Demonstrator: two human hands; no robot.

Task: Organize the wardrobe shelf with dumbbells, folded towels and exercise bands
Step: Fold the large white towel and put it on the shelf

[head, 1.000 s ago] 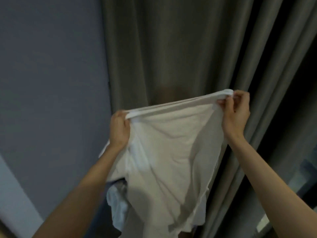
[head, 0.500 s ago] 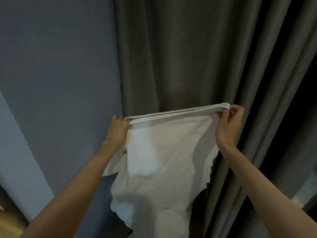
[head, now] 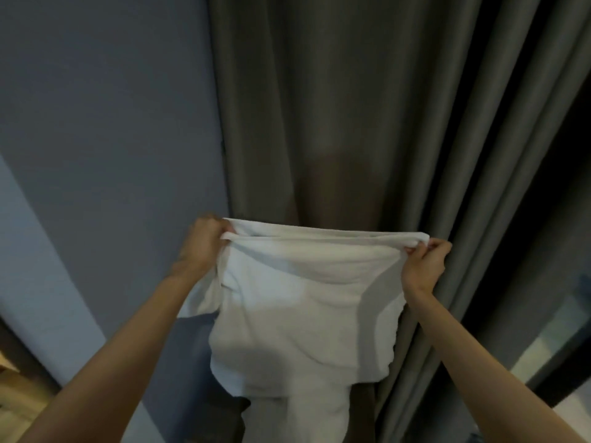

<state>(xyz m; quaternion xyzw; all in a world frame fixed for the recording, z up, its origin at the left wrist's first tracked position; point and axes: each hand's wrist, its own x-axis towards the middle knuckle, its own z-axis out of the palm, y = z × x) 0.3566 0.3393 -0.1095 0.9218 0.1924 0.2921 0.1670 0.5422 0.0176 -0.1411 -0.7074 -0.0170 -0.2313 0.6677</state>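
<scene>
A white towel hangs in the air in front of me, stretched out by its top edge. My left hand grips the top left corner with curled fingers. My right hand pinches the top right corner. The top edge is doubled over between the two hands, and the rest of the cloth drapes down past the bottom of the view. No dumbbells, exercise bands or shelf are in sight.
A grey-brown curtain hangs in folds right behind the towel. A blue-grey wall fills the left side. A pale wooden surface shows at the bottom left, and a dark frame at the right.
The towel's top edge has levelled out from a slant and is now doubled over. Both hands still hold their corners, a little further apart.
</scene>
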